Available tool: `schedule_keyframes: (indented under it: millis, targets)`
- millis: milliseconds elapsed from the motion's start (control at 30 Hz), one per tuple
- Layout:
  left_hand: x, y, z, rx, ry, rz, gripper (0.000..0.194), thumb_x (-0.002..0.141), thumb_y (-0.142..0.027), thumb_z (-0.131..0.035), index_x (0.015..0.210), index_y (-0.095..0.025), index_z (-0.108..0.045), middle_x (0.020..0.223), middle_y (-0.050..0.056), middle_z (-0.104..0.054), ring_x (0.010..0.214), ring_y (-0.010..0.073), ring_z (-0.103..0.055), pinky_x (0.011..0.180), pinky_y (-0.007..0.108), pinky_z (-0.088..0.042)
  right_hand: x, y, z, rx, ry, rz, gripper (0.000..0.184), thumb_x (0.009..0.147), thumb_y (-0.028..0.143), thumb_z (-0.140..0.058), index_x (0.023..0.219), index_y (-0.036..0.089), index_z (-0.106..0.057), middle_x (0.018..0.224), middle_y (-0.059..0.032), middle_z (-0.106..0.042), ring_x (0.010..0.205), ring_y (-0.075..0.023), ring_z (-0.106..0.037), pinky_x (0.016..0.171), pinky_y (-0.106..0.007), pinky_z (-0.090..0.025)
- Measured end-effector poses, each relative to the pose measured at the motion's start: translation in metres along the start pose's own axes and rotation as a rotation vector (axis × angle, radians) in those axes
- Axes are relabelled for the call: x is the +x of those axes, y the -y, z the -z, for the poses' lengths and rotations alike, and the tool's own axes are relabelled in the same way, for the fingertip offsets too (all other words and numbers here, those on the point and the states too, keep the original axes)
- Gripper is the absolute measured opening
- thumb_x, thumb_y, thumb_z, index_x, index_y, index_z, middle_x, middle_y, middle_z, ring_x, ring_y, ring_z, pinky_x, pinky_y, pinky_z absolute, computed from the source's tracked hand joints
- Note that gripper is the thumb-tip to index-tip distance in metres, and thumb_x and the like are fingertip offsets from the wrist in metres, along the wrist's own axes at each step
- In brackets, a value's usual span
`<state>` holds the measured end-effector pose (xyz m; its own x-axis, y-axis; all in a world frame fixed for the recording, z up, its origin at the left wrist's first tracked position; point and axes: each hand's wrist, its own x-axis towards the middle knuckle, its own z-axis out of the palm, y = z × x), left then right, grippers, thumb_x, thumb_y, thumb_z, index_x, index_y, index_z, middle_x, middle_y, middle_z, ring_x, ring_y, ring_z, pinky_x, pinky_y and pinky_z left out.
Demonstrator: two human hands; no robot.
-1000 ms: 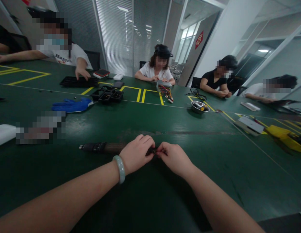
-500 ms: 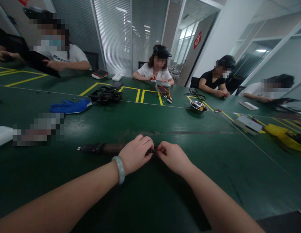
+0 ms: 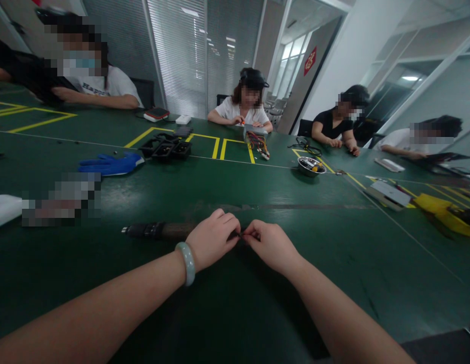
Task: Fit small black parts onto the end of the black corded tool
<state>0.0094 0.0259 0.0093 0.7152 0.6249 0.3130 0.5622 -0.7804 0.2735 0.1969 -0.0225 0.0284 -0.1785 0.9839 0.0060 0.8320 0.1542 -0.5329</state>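
A dark electric screwdriver (image 3: 174,231) with a ribbed black collar and a metal tip lies on its side on the green table (image 3: 151,313), tip to the left. My left hand (image 3: 212,240), with a pale green bangle (image 3: 187,263) at the wrist, is wrapped around the right end of the screwdriver and hides much of it. Just to the right, my right hand (image 3: 271,245) is closed in a pinch at that same end. Its fingertips nearly meet those of my left hand, and what lies between them is too small and dark to make out.
A blue glove (image 3: 111,164) and black plastic frames (image 3: 165,146) lie beyond my hands. Farther right are a metal bowl of small parts (image 3: 311,167), a flat grey box (image 3: 388,194) and a yellow cloth-like item (image 3: 443,212). Several people sit across the table, one by a wired metal box (image 3: 255,132).
My hands and the screwdriver stay almost in place; only the fingertips at its right end shift slightly. Across the table, the person at far left has drawn a dark object leftward.
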Motion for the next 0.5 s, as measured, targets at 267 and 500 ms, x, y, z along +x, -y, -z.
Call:
schedule_keyframes:
  millis: [267,500]
  targets:
    - [0.0019,-0.0018,0.0024,0.012,-0.003,0.002,0.007,0.084,-0.024,-0.061,0.088,-0.019,-0.059,0.091,0.002,-0.059,0.087,0.0198,-0.048,0.076,0.034,-0.042,0.0005,-0.0036,-0.0027,-0.011,-0.042,-0.006,0.009,0.087,0.025,-0.056,0.089,0.023,-0.065,0.081,0.0031,-0.068,0.071,-0.0106,-0.061,0.062,-0.022,-0.038]
    - [0.0013,-0.0006,0.0009,0.0,-0.013,0.005,0.007,0.084,-0.025,-0.06,0.088,-0.019,-0.06,0.09,0.002,-0.059,0.087,0.0196,-0.049,0.075,0.033,-0.042,0.0002,-0.003,-0.0014,0.006,0.002,-0.033,0.012,0.088,0.026,-0.054,0.09,0.022,-0.065,0.084,0.0009,-0.069,0.072,-0.0115,-0.063,0.063,-0.022,-0.04]
